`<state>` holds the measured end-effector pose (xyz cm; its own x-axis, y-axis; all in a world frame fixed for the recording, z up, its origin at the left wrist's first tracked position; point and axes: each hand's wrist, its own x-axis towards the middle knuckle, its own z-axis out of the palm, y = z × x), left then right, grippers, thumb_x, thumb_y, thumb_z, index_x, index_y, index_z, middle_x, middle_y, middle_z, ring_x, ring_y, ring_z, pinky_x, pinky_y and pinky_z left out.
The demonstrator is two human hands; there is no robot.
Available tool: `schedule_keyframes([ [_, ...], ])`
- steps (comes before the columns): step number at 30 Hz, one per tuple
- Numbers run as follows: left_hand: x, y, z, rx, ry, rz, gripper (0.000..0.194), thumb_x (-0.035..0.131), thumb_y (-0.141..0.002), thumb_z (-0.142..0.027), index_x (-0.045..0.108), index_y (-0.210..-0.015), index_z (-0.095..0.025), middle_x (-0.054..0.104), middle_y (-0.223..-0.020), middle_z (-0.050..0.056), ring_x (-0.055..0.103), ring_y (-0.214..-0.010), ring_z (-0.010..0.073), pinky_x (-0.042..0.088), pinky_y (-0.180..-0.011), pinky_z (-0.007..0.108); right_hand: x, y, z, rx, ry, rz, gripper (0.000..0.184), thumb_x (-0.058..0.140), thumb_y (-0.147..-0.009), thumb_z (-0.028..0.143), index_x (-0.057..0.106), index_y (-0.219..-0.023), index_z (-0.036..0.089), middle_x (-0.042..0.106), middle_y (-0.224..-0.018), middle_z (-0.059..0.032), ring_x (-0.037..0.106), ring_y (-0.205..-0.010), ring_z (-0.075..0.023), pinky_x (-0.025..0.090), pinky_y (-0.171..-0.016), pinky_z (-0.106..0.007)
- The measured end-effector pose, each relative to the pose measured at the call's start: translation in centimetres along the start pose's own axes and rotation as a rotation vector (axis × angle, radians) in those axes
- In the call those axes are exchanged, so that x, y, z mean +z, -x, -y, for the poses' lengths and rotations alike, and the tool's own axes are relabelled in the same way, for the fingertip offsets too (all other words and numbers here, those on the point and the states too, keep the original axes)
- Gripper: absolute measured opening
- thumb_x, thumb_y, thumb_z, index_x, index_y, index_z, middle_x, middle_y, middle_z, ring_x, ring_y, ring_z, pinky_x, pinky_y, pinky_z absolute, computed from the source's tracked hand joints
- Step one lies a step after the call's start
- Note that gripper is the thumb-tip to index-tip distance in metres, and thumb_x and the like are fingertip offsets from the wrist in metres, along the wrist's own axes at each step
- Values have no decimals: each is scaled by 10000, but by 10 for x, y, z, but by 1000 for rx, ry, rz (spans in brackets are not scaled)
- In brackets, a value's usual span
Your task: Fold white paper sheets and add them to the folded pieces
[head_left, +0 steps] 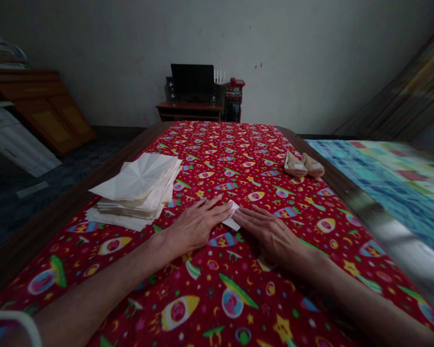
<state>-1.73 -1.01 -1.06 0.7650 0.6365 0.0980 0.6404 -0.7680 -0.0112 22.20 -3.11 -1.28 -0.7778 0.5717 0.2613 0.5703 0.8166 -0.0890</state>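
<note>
A small folded piece of white paper [233, 218] lies on the red tablecloth between my two hands. My left hand [199, 222] rests palm down, its fingers stretched out and their tips on the paper's left side. From the right, my right hand [268, 229] lies flat with extended fingertips touching the paper's other side. Both thumbs are mostly hidden. To the left of my left hand is a thick stack of paper sheets [141, 179], the top one marked with radiating creases. Folded paper pieces [295, 165] stand farther off at the right.
The patterned red cloth [198, 308] covers a long table with a dark wooden edge [350, 212]. Beyond it are a monitor [193, 79] and speakers on a low desk. A wooden cabinet [54, 111] stands left; a checked bed cover [386, 178] lies right.
</note>
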Motion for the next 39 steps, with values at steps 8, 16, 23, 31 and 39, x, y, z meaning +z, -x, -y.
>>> schedule_keyframes([
  [8, -4, 10, 3, -12, -124, -46, 683, 390, -758, 0, 356, -1380, -280, 245, -1503, -92, 192, -1393, 194, 264, -1081, 382, -4, 5, -2, 10, 39, -32, 489, 441, -834, 52, 449, -1320, 106, 523, -1308, -174, 503, -1205, -229, 370, -1038, -457],
  [16, -5, 13, 4, -13, -106, -68, 669, 401, -769, 1, 369, -1377, -276, 290, -1492, -54, 259, -1371, 205, 283, -1074, 388, -8, 2, 0, 7, 69, -73, 387, 443, -817, 33, 577, -1172, 111, 630, -1171, -149, 583, -1107, -223, 476, -945, -369],
  [23, 1, 21, 15, -72, 43, -154, 555, 373, -815, -8, 498, -1296, -255, 373, -1455, 4, 389, -1300, 197, 366, -1049, 381, -3, 3, -3, 49, 21, -122, 416, 397, -778, -5, 605, -1104, 147, 663, -1104, -118, 624, -1025, -191, 520, -859, -314],
  [31, 2, 8, 7, -225, 183, -341, 306, 408, -838, -71, 631, -1032, -149, 624, -1011, 67, 545, -969, 195, 473, -882, 335, -2, -1, 0, 80, 14, -146, 338, 388, -795, 3, 641, -988, 117, 666, -1079, -137, 647, -952, -201, 523, -830, -305],
  [39, 1, -12, -3, -379, 261, -223, 233, 485, -865, -325, 569, -713, -169, 571, -782, 39, 547, -776, 186, 435, -711, 305, 5, 0, -1, 104, 68, -220, 314, 421, -817, 29, 650, -988, 158, 690, -994, -110, 660, -862, -180, 523, -777, -300],
])
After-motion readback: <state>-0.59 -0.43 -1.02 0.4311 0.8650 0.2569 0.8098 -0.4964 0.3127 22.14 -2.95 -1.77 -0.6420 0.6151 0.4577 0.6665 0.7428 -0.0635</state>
